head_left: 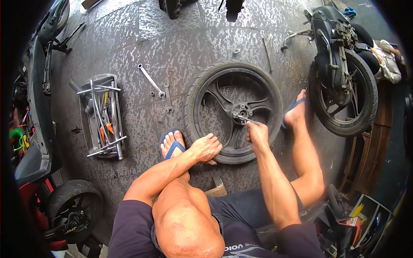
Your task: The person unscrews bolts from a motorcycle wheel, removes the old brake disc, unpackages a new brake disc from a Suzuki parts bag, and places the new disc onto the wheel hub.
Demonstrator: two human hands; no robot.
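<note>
A motorcycle wheel (pixel 195 112) with a black spoked rim lies flat on the floor in front of me. My left hand (pixel 206 148) curls over the near-left edge of its tyre. Closed around a slim metal tool is my right hand (pixel 258 134), above the near-right part of the wheel. The tool (pixel 245 118) reaches to the hub (pixel 242 112) at the wheel's middle; its exact kind is hard to make out. Several bolts ring the hub.
Left of the wheel lie a combination wrench (pixel 150 81) and a smaller spanner (pixel 168 98). Farther left stands a tray (pixel 84 129) of tools. A thin rod (pixel 267 55) and a ring (pixel 236 50) lie beyond the wheel. A motorcycle (pixel 331 64) stands at right; a person (pixel 387 64) sits behind it.
</note>
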